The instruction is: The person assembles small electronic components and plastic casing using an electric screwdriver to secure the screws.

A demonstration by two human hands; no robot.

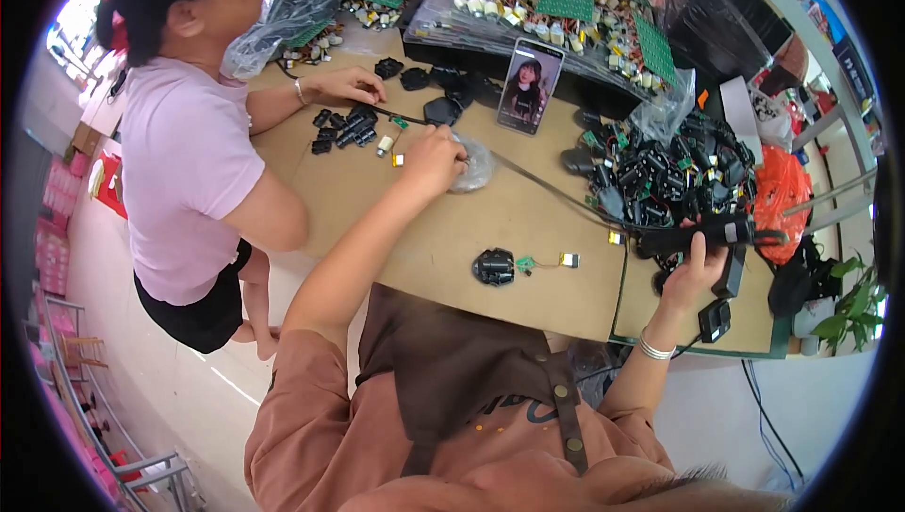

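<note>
Currently the right hand (696, 274) has its fingers closed on a black tool (721, 232) at the worktop (434, 239)'s right; farther left, the left hand (437, 161) curls beside clear plastic (479, 174), its hold impossible to tell.

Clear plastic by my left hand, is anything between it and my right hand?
Yes: a dark strip runs across the table from near the clear plastic toward the black object in your right hand. The upright phone stands beyond that line.
</note>
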